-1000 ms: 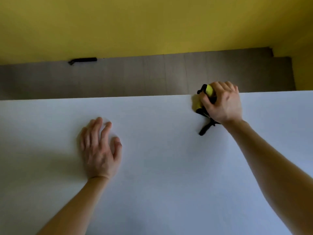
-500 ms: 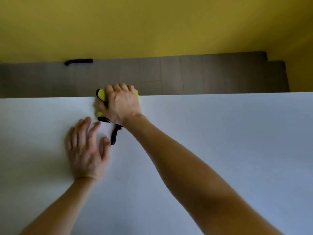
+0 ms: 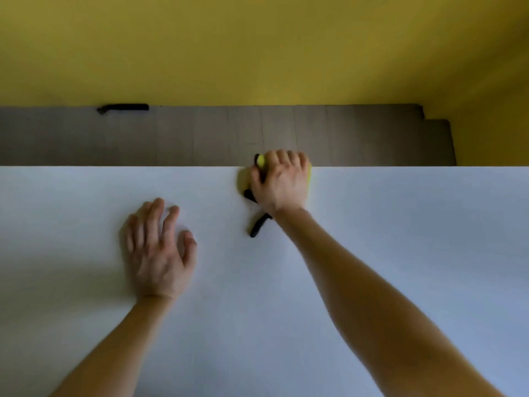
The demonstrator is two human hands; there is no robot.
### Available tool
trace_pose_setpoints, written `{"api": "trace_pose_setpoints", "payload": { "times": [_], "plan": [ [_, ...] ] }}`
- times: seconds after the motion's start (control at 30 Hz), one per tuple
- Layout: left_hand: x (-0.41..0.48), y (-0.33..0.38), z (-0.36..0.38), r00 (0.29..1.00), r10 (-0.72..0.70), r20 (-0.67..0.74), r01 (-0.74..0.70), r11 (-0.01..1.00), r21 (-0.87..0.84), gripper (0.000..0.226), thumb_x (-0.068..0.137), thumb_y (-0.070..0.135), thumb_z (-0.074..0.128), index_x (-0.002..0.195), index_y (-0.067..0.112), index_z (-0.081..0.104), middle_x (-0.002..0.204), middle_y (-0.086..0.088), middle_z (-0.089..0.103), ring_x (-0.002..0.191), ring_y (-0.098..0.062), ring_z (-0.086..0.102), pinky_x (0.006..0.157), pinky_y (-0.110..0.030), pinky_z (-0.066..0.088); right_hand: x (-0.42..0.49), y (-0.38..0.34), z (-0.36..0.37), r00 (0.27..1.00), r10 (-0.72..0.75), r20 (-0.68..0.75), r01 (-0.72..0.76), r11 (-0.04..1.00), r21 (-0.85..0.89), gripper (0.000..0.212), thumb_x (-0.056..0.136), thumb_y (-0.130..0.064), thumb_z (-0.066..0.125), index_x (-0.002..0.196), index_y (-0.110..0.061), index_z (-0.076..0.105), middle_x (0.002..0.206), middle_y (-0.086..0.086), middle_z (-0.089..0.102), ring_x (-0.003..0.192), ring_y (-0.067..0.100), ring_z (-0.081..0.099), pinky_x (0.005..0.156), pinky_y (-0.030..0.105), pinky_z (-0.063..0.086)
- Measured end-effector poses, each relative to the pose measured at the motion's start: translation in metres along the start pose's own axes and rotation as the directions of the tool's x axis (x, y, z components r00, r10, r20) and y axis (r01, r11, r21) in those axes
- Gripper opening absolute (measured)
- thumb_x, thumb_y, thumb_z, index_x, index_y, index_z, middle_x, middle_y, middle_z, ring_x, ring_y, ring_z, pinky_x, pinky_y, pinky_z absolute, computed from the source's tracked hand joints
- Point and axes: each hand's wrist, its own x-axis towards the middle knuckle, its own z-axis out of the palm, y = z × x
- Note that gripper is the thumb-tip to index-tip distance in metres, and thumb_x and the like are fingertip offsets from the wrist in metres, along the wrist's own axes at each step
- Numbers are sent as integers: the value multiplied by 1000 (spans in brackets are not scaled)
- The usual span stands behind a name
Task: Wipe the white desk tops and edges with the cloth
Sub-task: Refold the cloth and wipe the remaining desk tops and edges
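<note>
A white desk top fills the lower part of the view, its far edge running straight across. My right hand grips a yellow cloth with black trim at that far edge, fingers curled over the edge. A black strap of the cloth trails on the desk below the wrist. Most of the cloth is hidden under the hand. My left hand rests flat on the desk, fingers spread, left of the cloth.
Beyond the desk's far edge lies a grey-brown wooden floor and a yellow wall. A small black object lies at the foot of the wall on the left.
My right hand slid the cloth left along the far edge, close to my left hand, then back right toward the middle. My left hand stayed flat on the desk.
</note>
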Motion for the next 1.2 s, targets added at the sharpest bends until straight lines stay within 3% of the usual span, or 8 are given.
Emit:
{"api": "trace_pose_setpoints", "payload": {
  "times": [0.13,0.27,0.57,0.73,0.83,0.93,1.07,1.2],
  "plan": [
    [-1,-2,0,1000,4,8,-4,1000,12,52,105,33,52,148,7,60,166,-17,46,153,-42,43,127,-62,30,-2,-116,21,968,-237,84,235,971,34,41,102,-56,47,102,-21,69,106,4,72,106,31,60,102,50,39],
    [1,-3,1,999,23,30,-24,999,37,53,105,33,51,150,6,58,166,-18,45,155,-42,41,127,-62,29,9,-74,19,944,-322,73,313,944,106,45,99,-61,48,106,-22,69,108,4,72,108,31,61,97,47,41],
    [8,61,8,996,-86,35,85,996,30,60,104,40,53,152,4,52,161,-19,50,153,-40,43,129,-59,27,8,282,-70,999,-41,-32,42,999,34,43,102,-56,52,118,-18,65,115,10,68,112,38,57,109,50,42],
    [0,153,21,998,-20,52,23,998,-63,58,103,36,55,151,4,56,159,-17,53,150,-41,47,127,-60,30,16,241,-57,947,295,-127,-304,951,-60,44,96,-51,48,101,-12,68,105,17,70,110,38,59,116,54,39],
    [-7,192,27,998,-10,66,17,994,-105,57,103,33,57,152,3,56,161,-17,52,151,-40,47,128,-58,30,14,133,-36,1000,-6,6,6,1000,11,40,98,-51,47,98,-17,68,100,11,71,102,35,61,105,51,42],
    [-10,219,29,995,-50,92,59,993,-100,60,103,33,55,155,3,51,163,-16,49,154,-37,43,129,-57,30,10,79,-25,955,-288,68,282,955,89,42,101,-54,48,99,-18,69,99,6,71,98,34,62,99,49,41],
    [-6,261,37,997,-19,79,29,991,-131,60,103,33,56,155,4,50,164,-15,48,154,-38,42,130,-57,28,24,167,-40,915,-397,66,382,909,163,47,99,-59,49,115,-20,70,108,4,72,106,31,63,100,45,43],
    [-9,304,50,984,114,138,-100,990,-103,63,105,41,57,160,10,50,170,-14,42,158,-37,38,130,-59,28,21,341,-86,977,-215,8,212,971,109,45,103,-58,52,121,-20,67,113,4,69,110,33,59,102,45,42]
  ]
}}
